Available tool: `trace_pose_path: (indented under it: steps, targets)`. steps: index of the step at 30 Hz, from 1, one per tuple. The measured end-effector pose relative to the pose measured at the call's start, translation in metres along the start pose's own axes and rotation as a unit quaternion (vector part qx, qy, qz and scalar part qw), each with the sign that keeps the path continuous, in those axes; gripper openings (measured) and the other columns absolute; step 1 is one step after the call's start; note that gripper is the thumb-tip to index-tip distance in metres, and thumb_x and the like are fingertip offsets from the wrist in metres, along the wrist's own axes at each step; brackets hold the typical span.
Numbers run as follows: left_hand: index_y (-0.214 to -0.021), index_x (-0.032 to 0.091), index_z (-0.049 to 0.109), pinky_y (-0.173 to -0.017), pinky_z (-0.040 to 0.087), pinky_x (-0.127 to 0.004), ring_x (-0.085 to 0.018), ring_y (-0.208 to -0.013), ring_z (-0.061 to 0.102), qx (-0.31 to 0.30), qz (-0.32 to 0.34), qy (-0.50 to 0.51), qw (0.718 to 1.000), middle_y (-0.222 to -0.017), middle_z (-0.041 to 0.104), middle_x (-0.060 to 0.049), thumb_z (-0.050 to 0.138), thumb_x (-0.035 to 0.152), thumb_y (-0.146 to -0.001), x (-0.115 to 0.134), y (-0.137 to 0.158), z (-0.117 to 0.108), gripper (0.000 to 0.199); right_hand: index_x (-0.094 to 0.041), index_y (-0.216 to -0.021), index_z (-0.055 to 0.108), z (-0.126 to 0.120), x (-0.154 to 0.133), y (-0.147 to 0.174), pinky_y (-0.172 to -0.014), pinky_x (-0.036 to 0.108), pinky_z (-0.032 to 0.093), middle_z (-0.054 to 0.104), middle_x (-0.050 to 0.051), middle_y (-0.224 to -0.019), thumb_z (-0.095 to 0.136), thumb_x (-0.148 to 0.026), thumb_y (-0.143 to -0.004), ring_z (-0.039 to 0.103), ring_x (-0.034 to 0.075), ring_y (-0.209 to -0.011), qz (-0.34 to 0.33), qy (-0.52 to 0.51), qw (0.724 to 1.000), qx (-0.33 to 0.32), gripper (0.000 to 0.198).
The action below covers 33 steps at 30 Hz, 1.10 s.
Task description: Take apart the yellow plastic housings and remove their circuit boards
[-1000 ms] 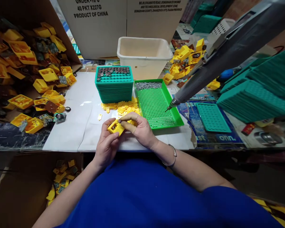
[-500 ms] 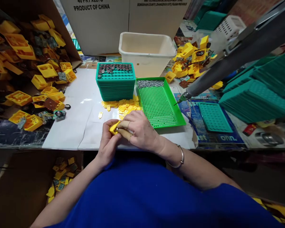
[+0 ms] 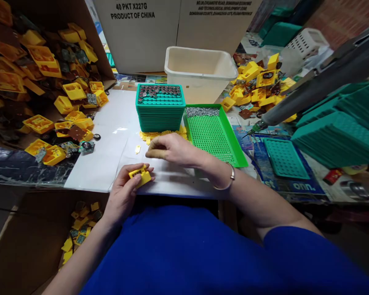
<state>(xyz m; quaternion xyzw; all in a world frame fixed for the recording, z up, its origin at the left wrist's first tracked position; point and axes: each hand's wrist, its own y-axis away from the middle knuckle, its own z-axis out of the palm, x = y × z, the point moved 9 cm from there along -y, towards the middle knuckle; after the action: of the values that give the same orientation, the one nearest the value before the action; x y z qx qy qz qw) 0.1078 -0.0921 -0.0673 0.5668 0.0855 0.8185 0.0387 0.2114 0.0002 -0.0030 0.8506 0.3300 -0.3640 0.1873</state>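
My left hand (image 3: 123, 186) is closed around a small yellow plastic casing (image 3: 144, 178), tilted so that some of its hollow inside shows. Up and to the right of it, my right hand (image 3: 172, 149) hovers over the white paper with thumb and fingers pinched together; whatever may be between them is hidden. Beyond that hand lies a heap of small flat yellow covers (image 3: 146, 136), partly covered by it. One loose yellow cover (image 3: 137, 149) rests apart on the paper. Behind the heap rises a stack of teal trays (image 3: 160, 118), with button cells (image 3: 156, 90) on top.
A green perforated tray (image 3: 240, 152) holds small screws (image 3: 203, 111). Over its right side reaches an electric screwdriver (image 3: 283, 108). A white bin (image 3: 199, 86) stands behind. Yellow casings fill a carton at left (image 3: 74, 91) and form a pile at right (image 3: 258, 84).
My right hand has left the yellow casing and moved up towards the yellow covers. My left hand has shifted left and down with the casing. The whole view has swung slightly left.
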Motion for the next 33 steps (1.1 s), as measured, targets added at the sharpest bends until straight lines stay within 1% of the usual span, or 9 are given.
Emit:
trace_pose_path:
  steps: [5,10,15,17,20,25,29,31,33]
  targets:
    - [-0.095,0.018,0.068,-0.07,0.06,-0.036,-0.024,-0.083,0.073,0.005,0.001,0.002,1.0,-0.094,0.076,-0.008,0.071,0.027,-0.081,0.01,0.004,-0.009,0.017,-0.011,-0.091,0.075,0.017,-0.005,-0.054,-0.071,0.033,0.048,0.074,0.019,-0.094,0.063,-0.044,-0.088,0.069,0.028,-0.089,0.03,0.254,0.967,0.021,0.035]
    - [-0.098,0.019,0.066,-0.075,0.06,-0.038,-0.025,-0.091,0.073,-0.019,-0.029,0.018,0.999,-0.102,0.075,-0.009,0.072,0.028,-0.081,0.004,0.001,-0.004,0.021,-0.009,-0.093,0.075,0.03,-0.012,-0.069,-0.072,0.031,0.05,0.073,0.02,-0.093,0.065,-0.016,-0.083,0.069,0.026,-0.088,0.01,0.272,0.962,0.027,0.015]
    - [-0.095,0.019,0.064,-0.069,0.06,-0.036,-0.024,-0.085,0.074,-0.003,-0.041,0.061,0.997,-0.092,0.076,-0.007,0.07,0.024,-0.08,0.003,-0.005,-0.003,0.017,-0.012,-0.093,0.072,0.012,-0.006,-0.03,-0.066,0.026,0.046,0.074,0.012,-0.086,0.054,-0.013,-0.088,0.066,0.017,-0.074,-0.01,0.229,0.972,0.051,0.019]
    - [-0.094,0.018,0.063,-0.063,0.059,-0.033,-0.024,-0.08,0.074,-0.004,-0.043,0.071,0.996,-0.086,0.076,-0.007,0.07,0.023,-0.078,0.003,-0.007,0.001,0.018,-0.012,-0.089,0.071,0.004,-0.006,-0.003,-0.064,0.023,0.044,0.072,0.006,-0.077,0.055,-0.014,-0.089,0.062,0.012,-0.067,-0.055,0.142,0.985,0.084,0.016]
    - [-0.093,0.017,0.063,-0.058,0.059,-0.029,-0.022,-0.076,0.074,-0.009,-0.056,0.08,0.995,-0.083,0.075,-0.007,0.071,0.022,-0.076,-0.001,-0.01,0.012,0.019,-0.014,-0.088,0.07,-0.002,-0.009,0.039,-0.064,0.021,0.044,0.069,0.003,-0.076,0.055,-0.017,-0.09,0.06,0.01,-0.068,-0.151,0.062,0.975,0.151,0.016]
    - [-0.094,0.017,0.066,-0.056,0.058,-0.027,-0.019,-0.07,0.071,-0.043,-0.082,0.078,0.993,-0.078,0.073,-0.004,0.068,0.02,-0.078,-0.009,-0.015,0.037,0.016,-0.016,-0.094,0.07,0.007,-0.011,0.076,-0.061,0.024,0.045,0.064,0.005,-0.077,0.046,-0.028,-0.098,0.056,0.012,-0.069,-0.238,0.152,0.946,0.16,0.027]
    - [-0.09,0.016,0.066,-0.048,0.053,-0.024,-0.019,-0.062,0.069,-0.158,-0.175,0.054,0.97,-0.067,0.071,-0.006,0.063,0.021,-0.081,-0.02,-0.013,0.059,0.01,-0.018,-0.08,0.067,0.014,-0.024,0.09,-0.056,0.028,0.041,0.055,0.003,-0.065,0.037,-0.023,-0.1,0.048,0.013,-0.06,-0.328,0.267,0.902,0.088,0.036]
    - [-0.089,0.016,0.066,-0.049,0.053,-0.024,-0.02,-0.064,0.069,-0.189,-0.209,0.042,0.958,-0.069,0.071,-0.008,0.063,0.022,-0.082,-0.025,-0.01,0.064,0.009,-0.019,-0.079,0.065,0.012,-0.024,0.093,-0.056,0.028,0.042,0.054,0.002,-0.064,0.037,-0.023,-0.1,0.048,0.013,-0.06,-0.329,0.25,0.909,0.062,0.035]
    - [-0.093,0.017,0.065,-0.056,0.055,-0.027,-0.02,-0.071,0.07,-0.168,-0.197,0.042,0.965,-0.076,0.071,-0.007,0.064,0.023,-0.083,-0.024,-0.013,0.062,0.012,-0.019,-0.083,0.065,0.001,-0.016,0.092,-0.061,0.028,0.045,0.058,0.004,-0.069,0.039,-0.024,-0.099,0.053,0.014,-0.065,-0.274,0.192,0.938,0.09,0.031]
